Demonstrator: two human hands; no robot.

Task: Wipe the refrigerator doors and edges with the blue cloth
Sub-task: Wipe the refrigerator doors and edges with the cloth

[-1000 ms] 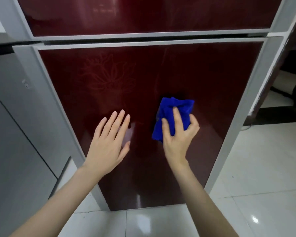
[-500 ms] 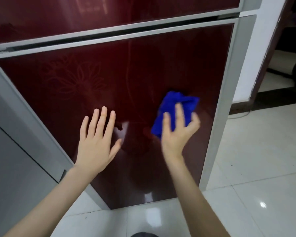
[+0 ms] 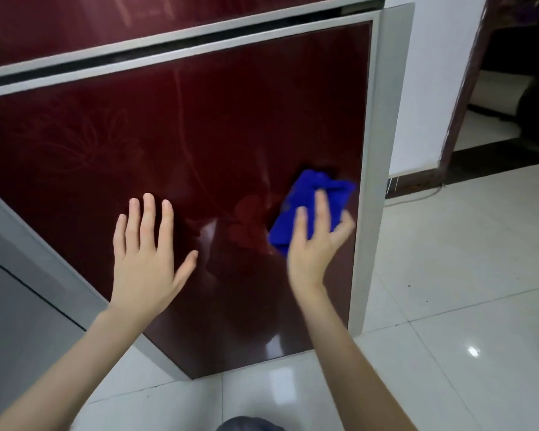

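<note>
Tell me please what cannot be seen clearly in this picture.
Head view: right hand is motion-blurred; whether it grips or only presses the cloth is unclear.
The cloth's lower part is hidden behind that hand.
Upper door is cut off by the top edge.
Whether the left hand touches the lower door cannot be told.

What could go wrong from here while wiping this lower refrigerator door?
The blue cloth is bunched under the right hand, so strokes may miss patches and leave streaks.
The bare left hand looks pressed flat on the glossy lower door and could leave fingerprints.
The cloth sits near the grey edge trim; a fast stroke might slip off the door.
</note>
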